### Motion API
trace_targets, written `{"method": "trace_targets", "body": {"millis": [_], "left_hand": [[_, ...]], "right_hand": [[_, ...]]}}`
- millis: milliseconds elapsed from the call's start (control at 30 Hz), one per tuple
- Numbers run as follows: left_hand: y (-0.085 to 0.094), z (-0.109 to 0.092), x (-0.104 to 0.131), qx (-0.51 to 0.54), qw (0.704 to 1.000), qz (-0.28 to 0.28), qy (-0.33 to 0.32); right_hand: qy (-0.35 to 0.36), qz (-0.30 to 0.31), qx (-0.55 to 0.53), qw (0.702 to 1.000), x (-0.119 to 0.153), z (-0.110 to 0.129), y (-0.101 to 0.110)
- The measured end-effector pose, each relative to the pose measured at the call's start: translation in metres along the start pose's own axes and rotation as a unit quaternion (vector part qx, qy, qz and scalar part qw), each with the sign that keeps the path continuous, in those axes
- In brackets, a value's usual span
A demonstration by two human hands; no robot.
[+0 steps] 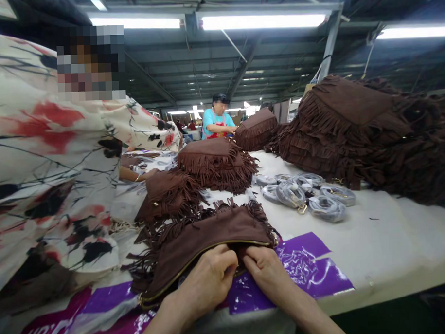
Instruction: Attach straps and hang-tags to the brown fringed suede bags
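Note:
A brown fringed bag lies on the table before me, its gold zipper undone along the near edge. My left hand is closed at the near lip of the opening, thumb pressed against the curled fingers. Beside it, my right hand is also closed at the opening, with its fingertips hidden inside the bag's mouth. Under the bag and my right hand are shiny purple plastic bags.
More fringed bags lie beyond, with a tall pile at right. Plastic-wrapped straps sit on the white table. A person in a floral top stands close at left; another in blue works farther back.

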State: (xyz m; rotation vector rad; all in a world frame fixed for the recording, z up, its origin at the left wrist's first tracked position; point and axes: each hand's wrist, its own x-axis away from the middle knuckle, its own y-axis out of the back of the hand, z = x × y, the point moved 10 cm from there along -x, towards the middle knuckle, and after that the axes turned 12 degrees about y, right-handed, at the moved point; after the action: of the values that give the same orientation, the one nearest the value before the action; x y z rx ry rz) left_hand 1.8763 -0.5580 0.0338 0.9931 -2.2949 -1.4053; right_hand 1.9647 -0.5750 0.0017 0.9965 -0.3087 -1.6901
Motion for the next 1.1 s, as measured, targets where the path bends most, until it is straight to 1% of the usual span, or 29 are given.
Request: {"method": "trace_targets", "body": {"millis": [100, 200, 367, 567, 867, 967, 1100], "left_hand": [[0.002, 0.001, 0.005, 0.004, 1.0, 0.017, -0.004], [0.003, 0.003, 0.008, 0.012, 1.0, 0.019, -0.009], [0.001, 0.008, 0.009, 0.009, 1.0, 0.003, -0.023], [0.002, 0.004, 0.016, -0.037, 0.997, -0.031, -0.06], [0.004, 0.0, 0.023, -0.091, 0.991, -0.047, -0.083], [0.003, 0.001, 0.022, -0.092, 0.993, -0.05, -0.054], [0.004, 0.01, 0.015, -0.084, 0.993, -0.072, 0.031]], "right_hand": [[-0.009, 0.0, 0.029, 1.0, 0.0, -0.002, -0.002], [-0.007, 0.012, 0.038, 0.999, -0.001, 0.0, -0.002], [-0.003, 0.025, 0.052, 0.998, -0.001, 0.004, 0.001], [-0.005, 0.017, 0.079, 0.997, 0.001, 0.004, 0.0], [-0.01, 0.012, 0.099, 0.995, 0.003, 0.002, -0.001], [-0.011, 0.013, 0.099, 0.995, 0.002, 0.003, 0.0], [-0.007, 0.021, 0.094, 0.995, 0.002, 0.002, -0.001]]}}
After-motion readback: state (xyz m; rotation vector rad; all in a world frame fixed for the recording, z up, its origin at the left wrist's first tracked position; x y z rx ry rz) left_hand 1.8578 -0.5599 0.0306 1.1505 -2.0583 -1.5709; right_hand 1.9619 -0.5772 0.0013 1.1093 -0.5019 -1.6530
